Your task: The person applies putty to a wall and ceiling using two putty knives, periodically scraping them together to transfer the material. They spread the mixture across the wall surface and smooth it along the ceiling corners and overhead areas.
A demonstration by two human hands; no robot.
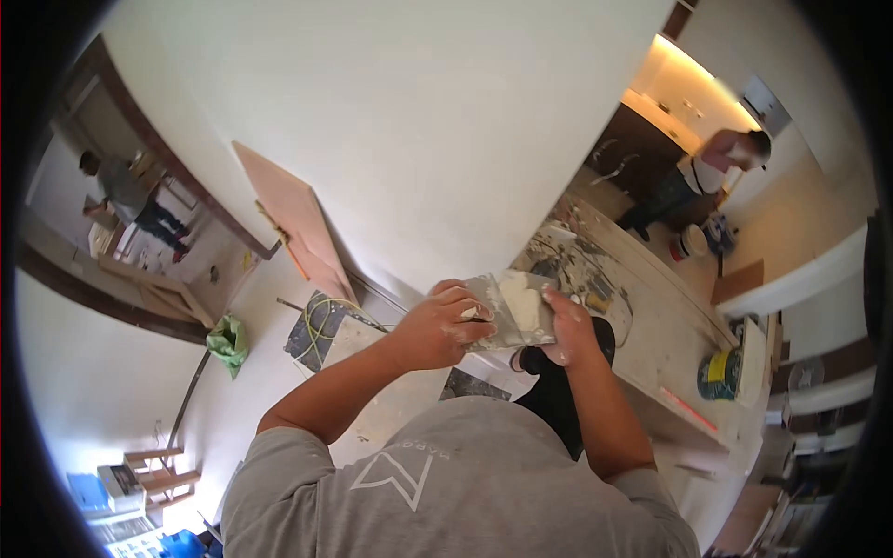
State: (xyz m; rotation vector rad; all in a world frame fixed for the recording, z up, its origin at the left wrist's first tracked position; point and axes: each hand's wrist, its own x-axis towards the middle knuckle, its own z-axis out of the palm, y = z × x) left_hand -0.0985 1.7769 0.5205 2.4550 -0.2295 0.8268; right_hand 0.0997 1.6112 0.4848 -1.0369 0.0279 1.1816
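A flat grey plate [479, 285] is between my hands, smeared with plaster and carrying a thick patch of cream putty [524, 305]. My left hand [445, 324] is closed at its left edge, fingers curled and spotted with putty. I cannot tell whether a separate blade is within those fingers. On the opposite side, my right hand [570, 327] grips the right edge, thumb on top near the putty. Both hands are out in front of my chest, over the work area below.
A white wall [400, 121] rises ahead, with a brown board [293, 219] leaning on it. At right runs a plaster-littered ledge [642, 321] with a bucket [718, 375]. A green bag [228, 344] sits left. Other people [139, 200] stand in both side rooms.
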